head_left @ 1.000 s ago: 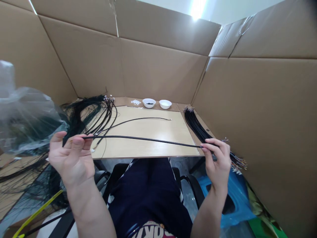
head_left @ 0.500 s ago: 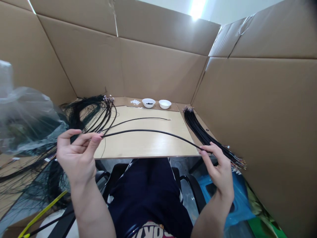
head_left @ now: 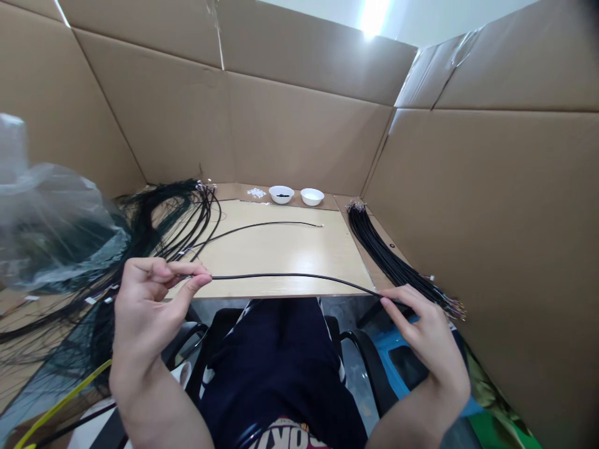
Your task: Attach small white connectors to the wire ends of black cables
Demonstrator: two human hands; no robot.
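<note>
A thin black cable [head_left: 290, 275] stretches between my two hands, low over the table's front edge and bowed slightly upward. My left hand [head_left: 156, 299] pinches it between thumb and fingers near its left end, where a bit of bare wire seems to show behind the fingers. At the other side, my right hand [head_left: 421, 333] grips the cable between thumb and forefinger; the end there is hidden by the hand. Another black cable [head_left: 262, 224] with a small white connector lies across the pale table board [head_left: 281, 249] beyond.
Tangled black cables [head_left: 187, 212] cover the left side, beside a clear plastic bag [head_left: 60, 224]. Along the back sit small white pieces [head_left: 256, 193], a white bowl [head_left: 281, 194] with black bits and another white bowl [head_left: 312, 197]. A cable bundle [head_left: 388, 255] lies right. Cardboard walls [head_left: 309, 131] enclose the table.
Both hands have come down and nearer to me with the cable. My left hand has shifted a little right, and the cable now hangs flatter and closer to the table's front edge.
</note>
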